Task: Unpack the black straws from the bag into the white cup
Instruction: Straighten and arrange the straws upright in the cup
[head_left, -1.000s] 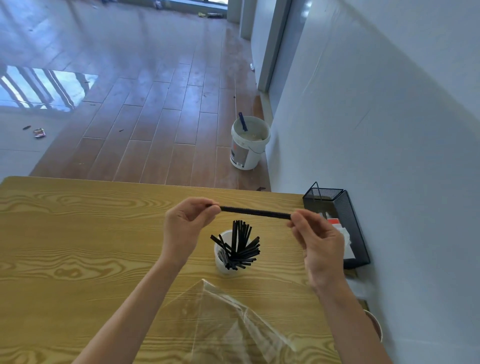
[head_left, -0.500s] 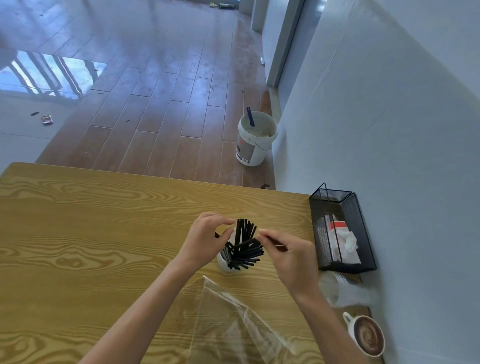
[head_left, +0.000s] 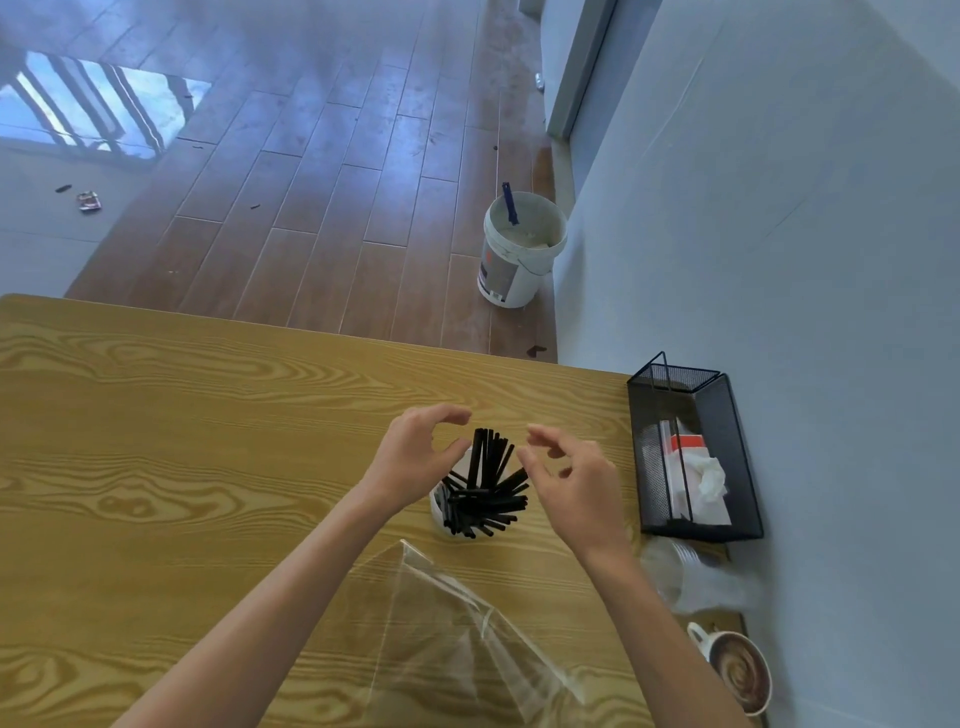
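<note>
Several black straws (head_left: 485, 491) stand fanned out in the white cup (head_left: 437, 514) on the wooden table (head_left: 182, 447). My left hand (head_left: 415, 457) hovers just left of the straws, fingers curled apart, holding nothing. My right hand (head_left: 566, 478) hovers just right of them, fingers spread, also with nothing in it. The clear plastic bag (head_left: 447, 634) lies on the table in front of the cup, between my forearms; no straws show inside it.
A black mesh tray (head_left: 737, 457) with napkins and packets stands against the wall on the right. Clear plastic cups (head_left: 691, 577) lie below it, and a mug of coffee (head_left: 737, 670) sits at the table's near right corner. A white bucket (head_left: 519, 249) stands on the floor beyond.
Both hands held one straw stretched between them above the cup, lowered it into the cup and let go. Now both hands are apart on either side of the straws.
</note>
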